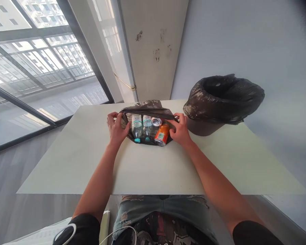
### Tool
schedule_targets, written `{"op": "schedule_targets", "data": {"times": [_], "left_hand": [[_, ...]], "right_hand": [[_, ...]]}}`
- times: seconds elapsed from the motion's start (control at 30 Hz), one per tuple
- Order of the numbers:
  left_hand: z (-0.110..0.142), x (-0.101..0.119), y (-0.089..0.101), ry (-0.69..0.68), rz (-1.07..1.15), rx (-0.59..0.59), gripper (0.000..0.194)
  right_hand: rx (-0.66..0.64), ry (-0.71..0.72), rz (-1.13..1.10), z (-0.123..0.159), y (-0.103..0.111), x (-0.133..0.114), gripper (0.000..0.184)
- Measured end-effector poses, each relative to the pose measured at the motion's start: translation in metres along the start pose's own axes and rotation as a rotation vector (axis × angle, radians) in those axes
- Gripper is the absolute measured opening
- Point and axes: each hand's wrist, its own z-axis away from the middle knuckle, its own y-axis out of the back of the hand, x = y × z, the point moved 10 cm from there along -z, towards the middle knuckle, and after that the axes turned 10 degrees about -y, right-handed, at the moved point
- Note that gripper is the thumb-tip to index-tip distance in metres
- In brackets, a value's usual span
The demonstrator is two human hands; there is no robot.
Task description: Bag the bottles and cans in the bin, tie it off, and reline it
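Note:
A black plastic garbage bag lies on the white table with its mouth facing me. Inside it I see two clear plastic bottles, a left bottle with a teal cap and a second bottle beside it. An orange soda can rests at the right of the opening, and the silver end of another can shows behind it. My left hand pinches the bag's left edge. At the right edge, my right hand has its fingers closed on the rim. The upper rim is stretched between both hands.
A trash bin lined with a black bag stands at the table's right rear, close to my right hand. The white table ends just before my body. Glass windows are on the left, a wall on the right.

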Motion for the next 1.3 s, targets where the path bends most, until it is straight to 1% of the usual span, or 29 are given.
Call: {"op": "schedule_targets", "data": {"times": [0.1, 0.17, 0.2, 0.23, 0.27, 0.33, 0.4, 0.47, 0.5, 0.57, 0.67, 0.77, 0.83, 0.9, 0.97, 1.03, 1.1, 1.17, 1.2, 1.3], "left_hand": [[0.0, -0.003, -0.001, 0.022, -0.042, -0.025, 0.036], [0.0, -0.001, 0.004, 0.006, -0.044, 0.011, 0.033], [0.0, 0.003, 0.008, -0.03, -0.033, 0.037, 0.031], [0.0, 0.01, 0.011, -0.085, -0.021, 0.057, 0.028], [0.0, 0.019, 0.013, -0.155, -0.013, 0.065, 0.023], [0.002, 0.038, 0.014, -0.306, -0.003, 0.033, 0.017], [0.006, 0.056, 0.005, -0.465, 0.028, -0.089, 0.02], [0.012, 0.069, -0.008, -0.594, 0.071, -0.264, 0.03], [0.014, 0.072, -0.015, -0.63, 0.082, -0.349, 0.036], [0.017, 0.07, -0.026, -0.637, 0.063, -0.471, 0.047], [0.021, 0.06, -0.038, -0.59, 0.003, -0.592, 0.066], [0.026, 0.056, -0.049, -0.559, -0.037, -0.677, 0.079], [0.028, 0.055, -0.053, -0.535, -0.062, -0.693, 0.081], [0.029, 0.055, -0.055, -0.519, -0.071, -0.693, 0.078], [0.028, 0.057, -0.053, -0.511, -0.052, -0.673, 0.07], [0.025, 0.06, -0.048, -0.51, -0.01, -0.633, 0.062], [0.019, 0.062, -0.038, -0.496, 0.047, -0.566, 0.056], [0.012, 0.064, -0.025, -0.456, 0.132, -0.47, 0.052], [0.007, 0.063, -0.017, -0.418, 0.185, -0.402, 0.051], [-0.006, 0.049, 0.011, -0.26, 0.389, -0.147, 0.059]], "right_hand": [[0.102, 0.107, -0.005, 0.005, 0.015, -0.016, 0.048], [0.189, 0.207, 0.014, 0.013, 0.024, -0.03, 0.043], [0.218, 0.257, 0.02, 0.017, 0.026, -0.037, 0.042], [0.225, 0.311, 0.021, 0.022, 0.026, -0.044, 0.04], [0.205, 0.366, 0.017, 0.026, 0.022, -0.051, 0.038], [0.101, 0.482, -0.003, 0.035, 0.009, -0.067, 0.034], [-0.003, 0.585, -0.019, 0.043, -0.005, -0.082, 0.031], [-0.047, 0.636, -0.032, 0.047, -0.012, -0.091, 0.028], [-0.054, 0.643, -0.039, 0.047, -0.013, -0.093, 0.027], [-0.069, 0.632, -0.053, 0.046, -0.014, -0.094, 0.025], [-0.095, 0.606, -0.072, 0.043, -0.013, -0.089, 0.024], [-0.104, 0.586, -0.093, 0.04, -0.01, -0.086, 0.022], [-0.117, 0.572, -0.102, 0.039, -0.011, -0.084, 0.022], [-0.134, 0.557, -0.11, 0.039, -0.013, -0.083, 0.022], [-0.157, 0.542, -0.113, 0.039, -0.016, -0.083, 0.023], [-0.182, 0.521, -0.107, 0.038, -0.018, -0.082, 0.025], [-0.192, 0.498, -0.092, 0.037, -0.02, -0.08, 0.027], [-0.189, 0.481, -0.079, 0.035, -0.02, -0.078, 0.027], [-0.186, 0.478, -0.075, 0.034, -0.02, -0.077, 0.027], [-0.179, 0.477, -0.075, 0.032, -0.02, -0.076, 0.027]]}}
